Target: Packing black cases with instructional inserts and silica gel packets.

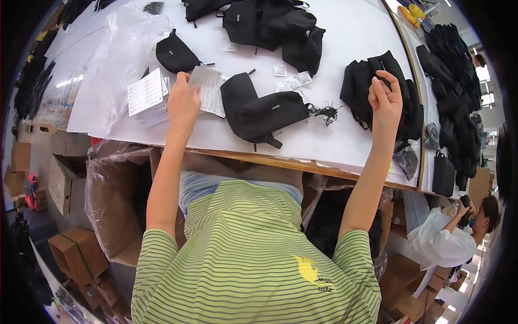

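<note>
My left hand (183,102) is closed on the edge of a printed paper sheet (210,92), just right of a stack of white printed sheets (147,94). Above that hand lies a small black pouch (175,53) with a zip pull. My right hand (386,102) is raised with its fingers curled in a pinch; anything between the fingertips is too small to make out. Behind it is a heap of black pouches (359,92). Between my hands lie two black pouches (270,116), with a tangle of black threads (325,112) beside them.
More black pouches (259,24) and small white labels (294,82) cover the table's far side. Clear plastic sheeting (121,48) lies at left. Plastic-lined boxes (118,200) stand below the table edge. A person (448,232) in white works at right.
</note>
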A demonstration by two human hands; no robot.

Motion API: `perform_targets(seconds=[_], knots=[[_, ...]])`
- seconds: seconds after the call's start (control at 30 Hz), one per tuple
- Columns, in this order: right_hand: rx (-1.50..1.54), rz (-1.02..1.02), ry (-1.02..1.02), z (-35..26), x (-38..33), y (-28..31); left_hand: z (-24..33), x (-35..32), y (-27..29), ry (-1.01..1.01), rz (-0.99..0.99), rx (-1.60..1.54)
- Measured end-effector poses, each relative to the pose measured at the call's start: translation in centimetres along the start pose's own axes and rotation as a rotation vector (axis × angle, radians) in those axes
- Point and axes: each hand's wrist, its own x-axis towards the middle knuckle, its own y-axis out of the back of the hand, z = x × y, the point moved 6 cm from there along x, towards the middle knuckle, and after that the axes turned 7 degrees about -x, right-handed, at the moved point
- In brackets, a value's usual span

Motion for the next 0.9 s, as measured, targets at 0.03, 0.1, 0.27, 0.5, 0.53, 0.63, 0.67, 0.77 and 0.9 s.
perform_targets(seconds=[0.03,0.1,0.27,0.5,0.53,0.63,0.67,0.77,0.9], knots=[[-0.117,-0.019,0.004,-0.5,0.2,-0.4,0.0,0.0,0.1,0.001,0.002,0.003],[-0.315,-0.066,-0.006,-0.4,0.6,-1.3,2.7,-0.7,1.6,-0.434,0.267,0.113],[-0.304,0.087,0.139,-3.4,1.8,-0.5,1.5,-0.1,2.2,0.017,0.045,-0.331],[-0.305,-0.007,0.084,-3.8,2.2,-1.3,1.5,-1.4,3.3,0.045,-0.008,-1.016],[-0.195,0.103,0.151,-4.5,2.2,-0.1,1.1,-2.0,2.9,0.160,-0.048,-1.175],[-0.286,-0.044,0.057,-2.2,2.4,-0.6,1.9,-3.7,1.8,0.269,-0.178,-1.147],[-0.399,-0.183,-0.044,-0.7,2.3,-1.2,2.1,-4.2,1.7,0.268,-0.185,-1.148],[-0.267,0.061,0.132,-2.2,1.3,0.6,2.3,-6.2,0.4,0.407,-0.366,-1.225],[-0.306,-0.061,0.028,-0.2,-0.6,-1.4,4.0,-7.5,0.1,0.425,-0.442,-1.320]])
